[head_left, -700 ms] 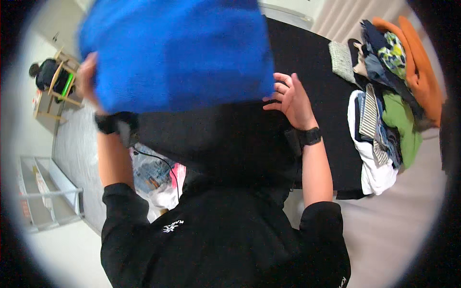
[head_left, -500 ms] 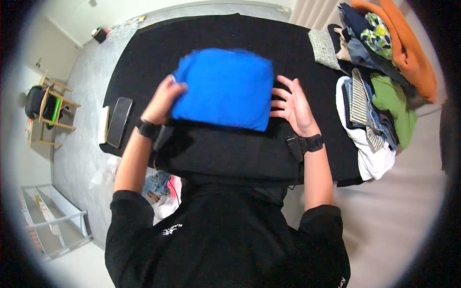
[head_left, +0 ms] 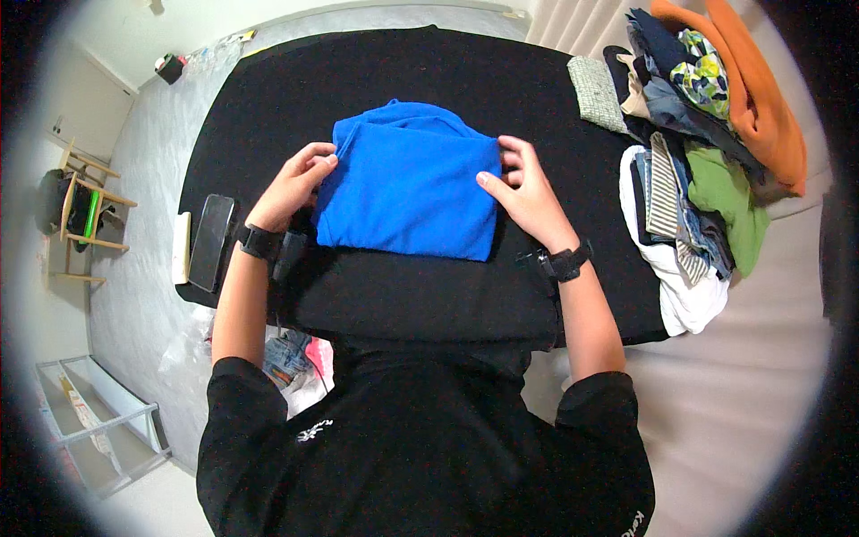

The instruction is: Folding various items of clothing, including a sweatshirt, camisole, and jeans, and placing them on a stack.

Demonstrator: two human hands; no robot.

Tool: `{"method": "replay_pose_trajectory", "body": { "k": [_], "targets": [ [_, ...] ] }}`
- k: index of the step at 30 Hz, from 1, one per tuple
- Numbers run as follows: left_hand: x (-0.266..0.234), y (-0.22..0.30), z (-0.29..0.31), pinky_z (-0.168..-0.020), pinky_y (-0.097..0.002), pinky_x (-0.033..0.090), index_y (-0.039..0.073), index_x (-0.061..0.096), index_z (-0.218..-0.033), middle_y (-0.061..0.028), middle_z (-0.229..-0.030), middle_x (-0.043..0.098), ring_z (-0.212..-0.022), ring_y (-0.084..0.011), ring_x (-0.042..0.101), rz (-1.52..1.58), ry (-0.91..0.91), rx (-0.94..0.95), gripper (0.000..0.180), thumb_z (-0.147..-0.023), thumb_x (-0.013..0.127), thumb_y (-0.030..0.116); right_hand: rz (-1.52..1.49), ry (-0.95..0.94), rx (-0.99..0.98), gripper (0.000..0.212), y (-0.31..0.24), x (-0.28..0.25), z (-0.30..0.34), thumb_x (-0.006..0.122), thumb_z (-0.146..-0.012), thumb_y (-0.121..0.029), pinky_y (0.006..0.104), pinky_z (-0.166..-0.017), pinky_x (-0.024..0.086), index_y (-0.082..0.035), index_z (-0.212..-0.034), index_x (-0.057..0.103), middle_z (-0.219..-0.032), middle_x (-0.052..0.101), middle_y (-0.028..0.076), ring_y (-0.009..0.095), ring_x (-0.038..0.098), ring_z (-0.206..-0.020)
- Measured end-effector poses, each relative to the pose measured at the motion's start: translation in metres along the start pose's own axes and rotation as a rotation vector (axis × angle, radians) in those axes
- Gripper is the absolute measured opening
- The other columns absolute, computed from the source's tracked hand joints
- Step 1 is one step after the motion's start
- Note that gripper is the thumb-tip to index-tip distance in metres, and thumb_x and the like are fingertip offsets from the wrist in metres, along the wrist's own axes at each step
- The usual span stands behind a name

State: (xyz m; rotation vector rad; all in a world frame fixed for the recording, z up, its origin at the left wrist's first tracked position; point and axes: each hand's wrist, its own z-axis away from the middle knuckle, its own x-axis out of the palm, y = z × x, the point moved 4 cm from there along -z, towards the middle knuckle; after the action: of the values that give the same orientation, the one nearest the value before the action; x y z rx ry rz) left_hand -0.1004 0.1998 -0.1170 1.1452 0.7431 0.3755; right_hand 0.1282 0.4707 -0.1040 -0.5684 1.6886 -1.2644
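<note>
A folded blue garment (head_left: 412, 192) lies on the black cloth-covered table (head_left: 501, 67), its top edge uneven with a fold standing up. At its left edge, my left hand (head_left: 302, 182) pinches the fabric between thumb and curled fingers. My right hand (head_left: 528, 192) grips the upper right edge, the thumb lying on top of the cloth and the fingers curled at the rim, partly hidden. Both wrists wear black bands.
Piled clothes stand along the right side: an orange garment (head_left: 756, 98), a green one (head_left: 725, 197), a striped one (head_left: 664, 192) and a white one (head_left: 684, 291). A phone (head_left: 213, 242) rests at the table's left edge. Clothing in a bag (head_left: 291, 358) sits below.
The blue garment has come down flat onto the table, slightly nearer me. My right hand, spread beside it before, has closed on its right edge. My left hand stays at the left edge.
</note>
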Motion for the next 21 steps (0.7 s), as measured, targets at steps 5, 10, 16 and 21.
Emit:
{"method": "replay_pose_trajectory", "body": {
  "k": [5, 10, 16, 21],
  "targets": [
    [-0.009, 0.017, 0.005, -0.07, -0.0261, 0.047, 0.005, 0.063, -0.119, -0.0017, -0.09, 0.057, -0.079, -0.0103, 0.053, -0.355, 0.018, 0.191, 0.041, -0.092, 0.074, 0.033, 0.222, 0.057, -0.227, 0.042, -0.045, 0.007, 0.017, 0.075, -0.086, -0.019, 0.0363, -0.086, 0.053, -0.006, -0.123, 0.058, -0.112, 0.065, 0.013, 0.026, 0.066, -0.095],
    [0.003, 0.025, 0.029, -0.066, -0.0304, 0.05, 0.0, 0.06, -0.111, -0.0083, -0.077, 0.065, -0.071, -0.0164, 0.063, -0.44, 0.086, 0.191, 0.041, -0.087, 0.078, 0.028, 0.144, -0.234, -0.249, 0.031, -0.07, 0.051, 0.041, 0.072, -0.087, -0.017, 0.0373, -0.085, 0.055, -0.006, -0.114, 0.062, -0.101, 0.069, 0.014, 0.028, 0.069, -0.095],
    [0.008, 0.037, 0.046, -0.064, -0.034, 0.052, 0.001, 0.062, -0.103, -0.0106, -0.077, 0.07, -0.069, -0.0196, 0.067, -0.547, -0.036, 0.095, 0.029, -0.088, 0.075, 0.023, 0.121, -0.403, -0.227, 0.044, -0.066, 0.081, 0.046, 0.074, -0.089, -0.021, 0.0358, -0.088, 0.053, -0.006, -0.127, 0.057, -0.109, 0.07, 0.014, 0.024, 0.067, -0.098],
    [0.033, 0.075, 0.08, -0.074, -0.0328, 0.051, 0.002, 0.06, -0.099, -0.0068, -0.09, 0.064, -0.084, -0.0152, 0.062, -0.22, -0.162, 0.408, 0.023, -0.09, 0.071, 0.019, -0.228, -0.347, -0.088, 0.077, -0.061, 0.08, 0.052, 0.077, -0.089, -0.028, 0.0384, -0.088, 0.054, -0.006, -0.147, 0.031, -0.123, 0.062, 0.021, 0.026, 0.066, -0.103]
  ]
}}
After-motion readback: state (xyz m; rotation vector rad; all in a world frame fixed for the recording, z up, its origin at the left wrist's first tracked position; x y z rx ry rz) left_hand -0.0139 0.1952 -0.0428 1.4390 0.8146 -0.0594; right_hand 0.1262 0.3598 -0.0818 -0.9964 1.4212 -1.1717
